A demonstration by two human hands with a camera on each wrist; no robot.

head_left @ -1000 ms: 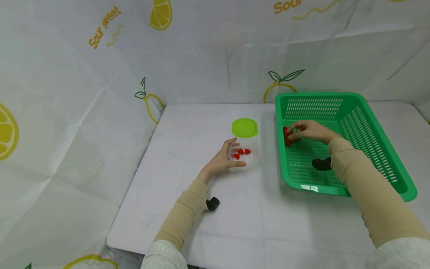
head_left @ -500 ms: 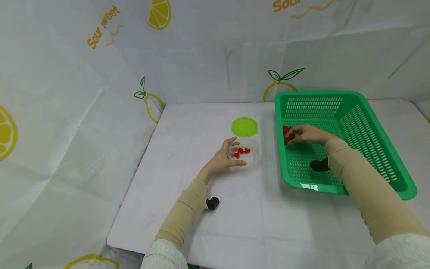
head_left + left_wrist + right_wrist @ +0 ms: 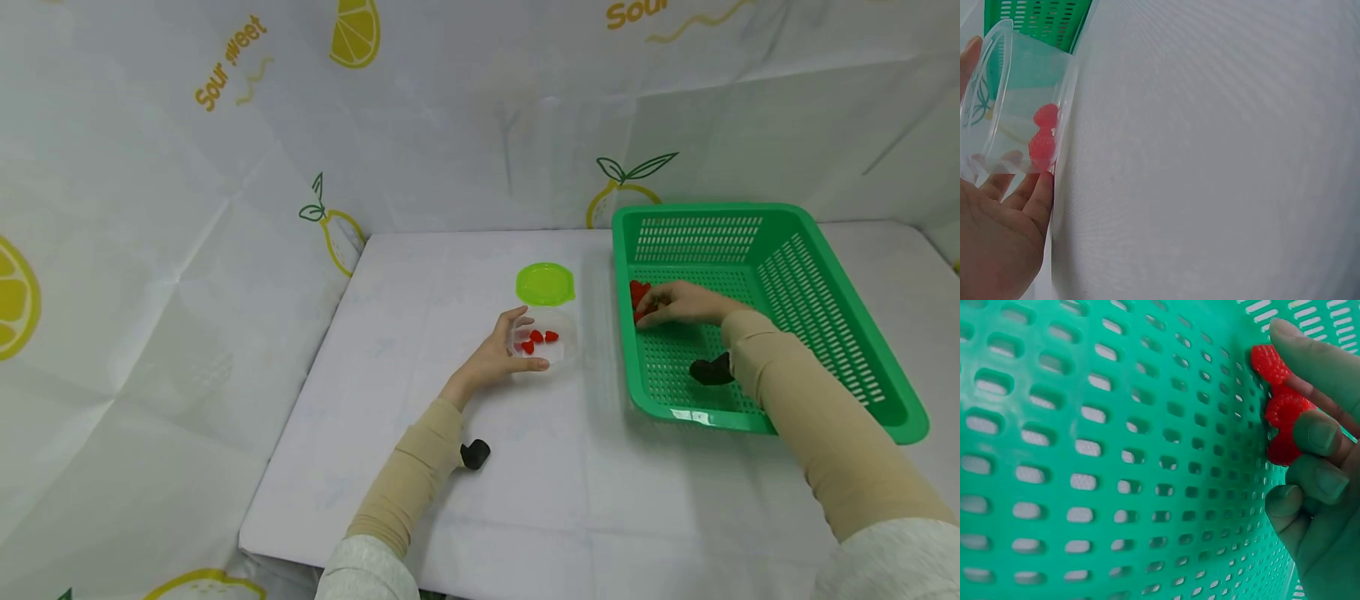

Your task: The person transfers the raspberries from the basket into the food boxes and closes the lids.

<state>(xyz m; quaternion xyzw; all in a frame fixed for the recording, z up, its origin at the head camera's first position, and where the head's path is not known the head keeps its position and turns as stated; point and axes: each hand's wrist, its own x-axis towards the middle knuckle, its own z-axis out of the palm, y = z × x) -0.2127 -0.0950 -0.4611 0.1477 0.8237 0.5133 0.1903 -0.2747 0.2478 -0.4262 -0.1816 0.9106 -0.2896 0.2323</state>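
Observation:
My left hand (image 3: 497, 354) curls round the side of a clear plastic tub (image 3: 1035, 78) that stands on the table. Inside it, on the bottom, lie 3 red toy-like raspberries (image 3: 536, 337). My right hand (image 3: 686, 302) reaches down into the green basket (image 3: 635, 375), at its left side. Thumb and forefinger are at a hollow red raspberry (image 3: 1269, 364) there, pinching it. More red raspberries (image 3: 1286, 411) lie against the curled fingers in the right wrist view. In the head view some raspberries (image 3: 639, 290) show just beyond the hand.
A bright green lid (image 3: 545, 284) lies flat behind the tub. The basket's raised walls stand round the right hand. White cloth covers the table (image 3: 525, 483), and a lemon-print sheet (image 3: 450, 125) hangs behind it.
My right hand has shifted slightly towards me within the basket, baring more raspberries beyond it. The left hand and the tub have stayed in place.

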